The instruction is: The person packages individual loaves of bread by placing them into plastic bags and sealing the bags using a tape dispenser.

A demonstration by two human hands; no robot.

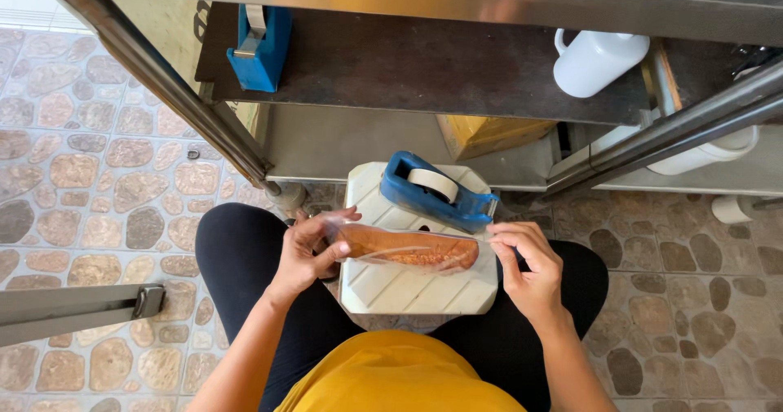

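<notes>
The person is sitting over a pale plastic stool [416, 285] and holding a clear bag [408, 245] with a long brown bread roll [412, 249] inside it, just above the stool's ribbed top, which is serving as the working surface. The left hand [306, 249] is closing around the bag's left end, fingers curled over the top and thumb underneath. The right hand [526, 265] is pinching the bag's right end between thumb and fingertips, near the front of the blue tape dispenser [436, 190] that is standing on the far part of the stool.

Orientation — the roll's long axis is running left to right across the view, nearly level, with its right end dipping slightly toward the person. Neither end is pointing at the dispenser; the roll is lying broadside to it.

Risks, as judged from this position:
- The bag is being carried only by its two ends, so the roll's weight is hanging in the middle; a loosening pinch on the right could let that end drop and the roll slide out toward the tiled floor [90, 183].
- The left grip is pressing directly over the bread — too firm a squeeze could crush or crack the roll.
- The right fingers are working close to the dispenser's cutting edge; a careless reach could nick a fingertip or tear the film.
- The dispenser is sitting near the stool's far edge, and a knock could tip it off.

A second blue dispenser [259, 45] and a white jug [595, 59] are resting on the dark shelf [424, 69] beyond.
</notes>
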